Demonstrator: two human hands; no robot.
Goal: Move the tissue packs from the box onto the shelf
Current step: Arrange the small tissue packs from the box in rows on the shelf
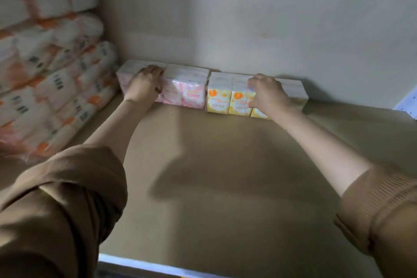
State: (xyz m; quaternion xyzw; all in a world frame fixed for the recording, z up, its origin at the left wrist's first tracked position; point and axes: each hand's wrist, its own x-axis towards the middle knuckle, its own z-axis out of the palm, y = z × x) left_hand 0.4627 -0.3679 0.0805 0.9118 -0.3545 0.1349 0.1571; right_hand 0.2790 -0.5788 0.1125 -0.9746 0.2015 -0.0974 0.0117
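A row of small tissue packs stands against the back wall of the shelf [225, 165]. The pink tissue packs [185, 88] are on the left and the yellow tissue packs [222, 97] on the right. My left hand [144, 84] lies over the top front of the leftmost pink pack, fingers curled on it. My right hand [267, 95] grips the yellow packs at the right end of the row, thumb in front and fingers on top. The box is out of view.
A tall slanted stack of large orange-and-white tissue bundles [52, 70] fills the shelf's left side. A white perforated upright [408, 102] shows at the right edge. The shelf's front lip [140, 265] runs along the bottom. Brown sleeves cover both forearms.
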